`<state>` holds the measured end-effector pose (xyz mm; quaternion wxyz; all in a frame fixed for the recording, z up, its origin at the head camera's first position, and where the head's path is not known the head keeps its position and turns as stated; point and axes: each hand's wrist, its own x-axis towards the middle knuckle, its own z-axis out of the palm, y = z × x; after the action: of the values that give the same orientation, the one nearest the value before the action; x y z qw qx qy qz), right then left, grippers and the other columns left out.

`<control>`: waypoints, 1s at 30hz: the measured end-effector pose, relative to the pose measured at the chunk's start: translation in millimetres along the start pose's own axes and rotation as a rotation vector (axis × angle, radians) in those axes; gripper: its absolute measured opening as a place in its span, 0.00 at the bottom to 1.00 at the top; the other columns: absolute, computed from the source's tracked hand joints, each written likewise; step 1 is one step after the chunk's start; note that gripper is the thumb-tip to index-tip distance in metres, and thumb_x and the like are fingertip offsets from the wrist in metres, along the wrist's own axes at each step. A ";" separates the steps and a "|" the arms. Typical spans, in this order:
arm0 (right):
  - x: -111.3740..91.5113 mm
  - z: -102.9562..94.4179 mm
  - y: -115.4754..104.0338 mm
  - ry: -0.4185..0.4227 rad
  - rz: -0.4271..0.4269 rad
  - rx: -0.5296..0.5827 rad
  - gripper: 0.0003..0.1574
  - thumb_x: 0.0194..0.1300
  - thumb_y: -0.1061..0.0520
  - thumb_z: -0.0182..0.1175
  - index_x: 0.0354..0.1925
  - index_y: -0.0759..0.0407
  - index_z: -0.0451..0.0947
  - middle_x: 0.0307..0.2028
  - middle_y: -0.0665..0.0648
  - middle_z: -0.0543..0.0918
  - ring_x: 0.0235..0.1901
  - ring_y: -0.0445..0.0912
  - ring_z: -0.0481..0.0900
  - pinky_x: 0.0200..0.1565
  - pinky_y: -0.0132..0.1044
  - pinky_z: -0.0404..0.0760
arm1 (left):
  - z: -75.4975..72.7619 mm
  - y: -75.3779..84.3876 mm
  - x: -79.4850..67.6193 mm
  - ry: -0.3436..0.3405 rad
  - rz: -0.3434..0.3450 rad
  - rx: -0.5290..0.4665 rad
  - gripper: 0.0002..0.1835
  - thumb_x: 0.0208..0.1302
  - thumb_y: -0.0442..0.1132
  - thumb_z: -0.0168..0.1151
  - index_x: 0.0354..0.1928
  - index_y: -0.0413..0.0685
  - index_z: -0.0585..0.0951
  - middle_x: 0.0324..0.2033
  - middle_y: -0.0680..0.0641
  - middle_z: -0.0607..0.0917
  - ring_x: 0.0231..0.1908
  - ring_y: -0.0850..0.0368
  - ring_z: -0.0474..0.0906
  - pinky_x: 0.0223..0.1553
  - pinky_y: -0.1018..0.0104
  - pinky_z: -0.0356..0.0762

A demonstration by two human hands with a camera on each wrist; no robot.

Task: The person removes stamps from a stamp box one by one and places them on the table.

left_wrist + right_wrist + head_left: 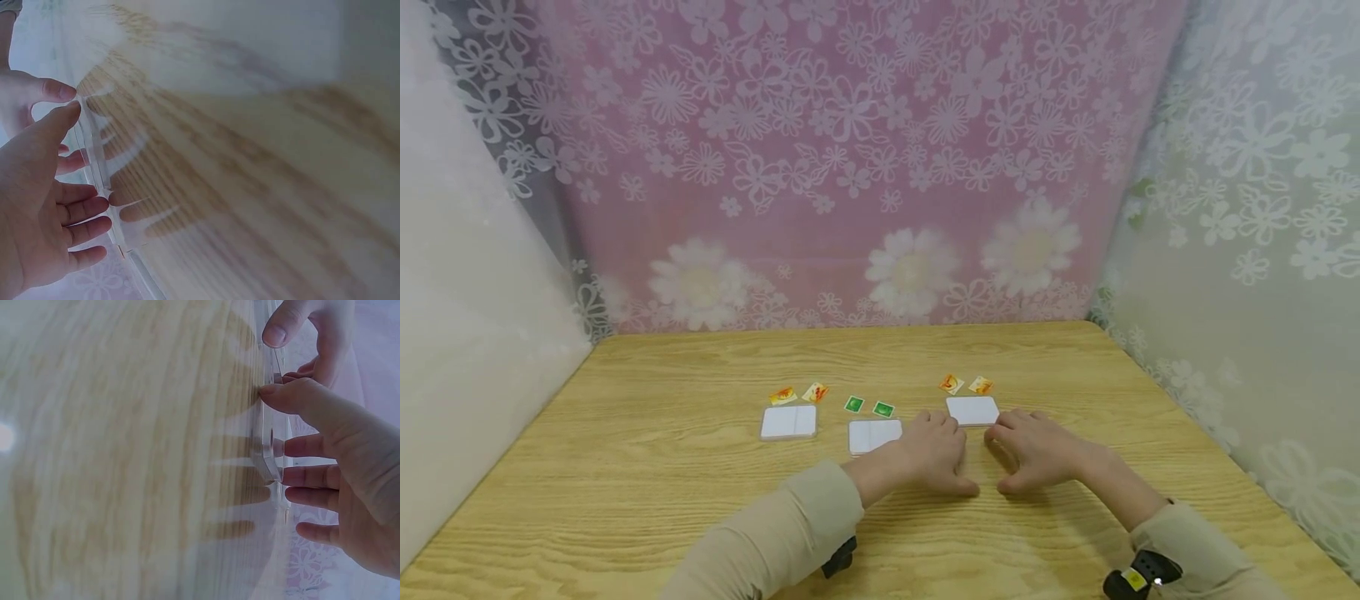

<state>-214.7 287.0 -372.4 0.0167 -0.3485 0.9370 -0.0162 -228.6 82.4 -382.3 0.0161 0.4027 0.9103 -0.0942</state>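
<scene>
My left hand (pixel 935 454) rests over the right end of the middle white card (pixel 872 436) in the head view, hiding that end. Beside the right corner of another white card (pixel 972 410) is my right hand (pixel 1037 452), its fingertips at the edge. Both thumbs point inward, a small gap apart, and the fingers are loosely bent. A clear, flat edge (pixel 265 444) shows past the right thumb in the right wrist view. From the left wrist, the fingers (pixel 87 231) look spread and relaxed. Whether the fingertips touch the cards is hard to tell.
A third white card (pixel 788 422) lies at left. Behind the cards are small picture pieces: orange-yellow ones (pixel 782 396) at left, green ones (pixel 883 409) in the middle, and orange ones (pixel 951 383) at right. Flowered curtains (pixel 850 167) border the wooden table (pixel 625 500).
</scene>
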 end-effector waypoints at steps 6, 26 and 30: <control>0.8 0.6 0.5 -0.004 -0.005 0.006 0.30 0.47 0.39 0.67 0.44 0.53 0.74 0.38 0.47 0.72 0.40 0.45 0.70 0.42 0.50 0.71 | 0.0 0.3 0.4 0.010 0.006 0.006 0.30 0.56 0.73 0.48 0.37 0.54 0.76 0.38 0.55 0.74 0.46 0.60 0.69 0.49 0.65 0.65; 6.3 -1.6 4.8 0.017 -0.028 0.024 0.35 0.45 0.42 0.69 0.47 0.59 0.73 0.43 0.52 0.75 0.43 0.49 0.73 0.44 0.47 0.74 | -2.3 0.2 5.0 0.062 -0.039 -0.005 0.29 0.52 0.69 0.51 0.39 0.52 0.75 0.32 0.55 0.70 0.37 0.60 0.66 0.43 0.65 0.66; 8.0 -2.1 6.2 0.046 -0.023 0.018 0.35 0.43 0.44 0.70 0.47 0.60 0.73 0.42 0.54 0.75 0.42 0.49 0.73 0.43 0.47 0.74 | -4.4 -1.8 5.6 0.087 -0.046 -0.011 0.29 0.52 0.68 0.51 0.42 0.51 0.75 0.33 0.55 0.70 0.37 0.59 0.66 0.43 0.65 0.66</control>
<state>-224.8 286.6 -370.7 -0.0021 -0.3585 0.9329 -0.0329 -233.5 86.1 -378.3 -0.0233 0.3852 0.9198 -0.0717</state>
